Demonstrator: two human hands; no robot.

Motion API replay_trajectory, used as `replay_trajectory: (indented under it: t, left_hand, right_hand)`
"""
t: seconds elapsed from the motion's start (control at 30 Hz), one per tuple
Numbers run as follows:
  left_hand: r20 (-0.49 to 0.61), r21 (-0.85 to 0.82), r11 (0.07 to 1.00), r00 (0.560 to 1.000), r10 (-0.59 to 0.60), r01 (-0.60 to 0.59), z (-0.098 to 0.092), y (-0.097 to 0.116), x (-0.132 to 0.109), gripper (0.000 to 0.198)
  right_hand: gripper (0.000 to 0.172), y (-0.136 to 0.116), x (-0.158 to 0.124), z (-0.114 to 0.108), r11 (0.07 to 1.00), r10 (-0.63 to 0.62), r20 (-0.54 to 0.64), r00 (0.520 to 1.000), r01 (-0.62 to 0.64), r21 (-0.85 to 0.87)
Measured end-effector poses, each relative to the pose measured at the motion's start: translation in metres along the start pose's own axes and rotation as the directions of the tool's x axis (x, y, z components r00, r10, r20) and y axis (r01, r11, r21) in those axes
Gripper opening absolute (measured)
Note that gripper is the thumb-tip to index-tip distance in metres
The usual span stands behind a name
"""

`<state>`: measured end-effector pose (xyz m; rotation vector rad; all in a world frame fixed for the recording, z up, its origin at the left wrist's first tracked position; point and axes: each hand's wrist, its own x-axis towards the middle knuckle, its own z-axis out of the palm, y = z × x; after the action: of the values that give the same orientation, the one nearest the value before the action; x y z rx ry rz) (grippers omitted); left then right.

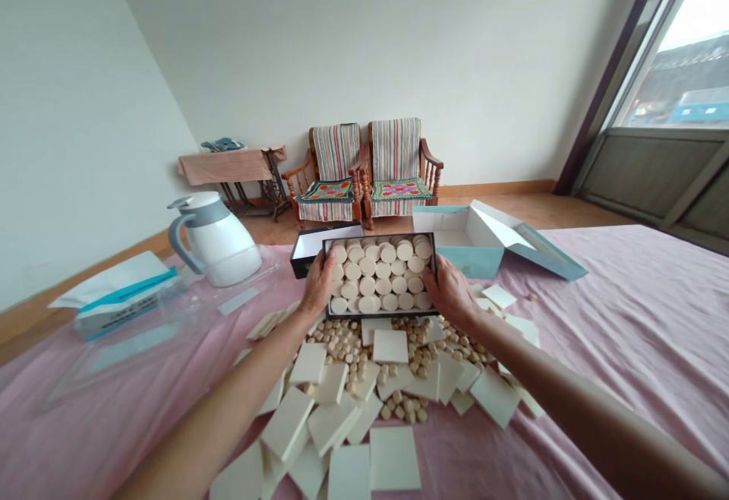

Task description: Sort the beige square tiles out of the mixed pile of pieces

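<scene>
Across the pink bedsheet (615, 333), the left hand (317, 283) and right hand (449, 292) clamp opposite ends of a shallow black box (376, 237) packed with cream discs (376, 276). Loose cream squares (394, 458) and small pegs (347, 352) lie before it; a white jug (219, 245) and open pale-blue box (459, 238) stand beside it, and a second black box (301, 263) sits half hidden behind.

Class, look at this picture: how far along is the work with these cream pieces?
Done: the black box looks filled with rows of cream discs. In hand: the left hand and right hand hold its two ends. Left: many small round pieces and flat cream squares lie loose on the pink cloth.
</scene>
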<state>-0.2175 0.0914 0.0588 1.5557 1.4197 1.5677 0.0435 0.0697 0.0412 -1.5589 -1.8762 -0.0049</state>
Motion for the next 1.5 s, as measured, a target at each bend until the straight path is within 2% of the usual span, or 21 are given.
replay_trajectory:
  t: [0.27,0.43,0.53,0.73,0.83,0.93,1.13,1.37,1.5]
  left_hand:
    - [-0.003,0.068,0.996,0.999,0.052,-0.051,0.001,-0.009,0.000,0.030]
    - [-0.001,0.097,0.984,0.989,0.147,-0.146,0.003,-0.017,0.000,0.036]
    - [-0.010,0.116,0.961,0.967,0.255,-0.252,0.004,-0.025,0.002,0.044]
    - [0.020,0.169,0.875,0.889,0.457,-0.454,0.002,-0.036,0.003,0.048]
    - [0.046,0.219,0.835,0.860,0.507,-0.504,-0.002,-0.037,0.000,0.049]
    - [0.070,0.238,0.806,0.837,0.542,-0.542,-0.005,-0.038,-0.004,0.051]
    - [0.087,0.241,0.804,0.837,0.540,-0.544,-0.007,-0.039,-0.006,0.055]
    - [0.059,0.247,0.799,0.832,0.552,-0.548,-0.006,-0.039,-0.007,0.056]
    - [0.059,0.221,0.809,0.835,0.546,-0.545,-0.007,-0.035,-0.011,0.056]
  right_hand:
    - [0.037,-0.001,-0.003,0.008,1.000,0.006,-0.079,0.997,-0.005,0.020]
    - [0.028,0.003,-0.005,0.014,0.999,0.010,-0.103,0.995,-0.005,0.046]
    - [0.028,0.006,-0.006,0.018,0.998,0.008,-0.118,0.993,-0.001,0.058]
    - [0.044,0.004,-0.006,0.008,0.982,-0.016,-0.161,0.987,0.046,0.181]
    - [0.063,-0.005,-0.002,-0.006,0.961,0.020,-0.184,0.983,0.032,0.276]
    - [0.072,-0.014,0.003,-0.014,0.965,0.049,-0.178,0.983,0.000,0.264]
    - [0.057,-0.013,0.004,-0.005,0.973,0.053,-0.161,0.986,-0.015,0.232]
    - [0.034,-0.007,-0.010,0.008,0.960,0.048,-0.124,0.991,-0.012,0.280]
    - [0.025,0.000,-0.016,0.016,0.974,0.066,-0.098,0.993,-0.043,0.222]
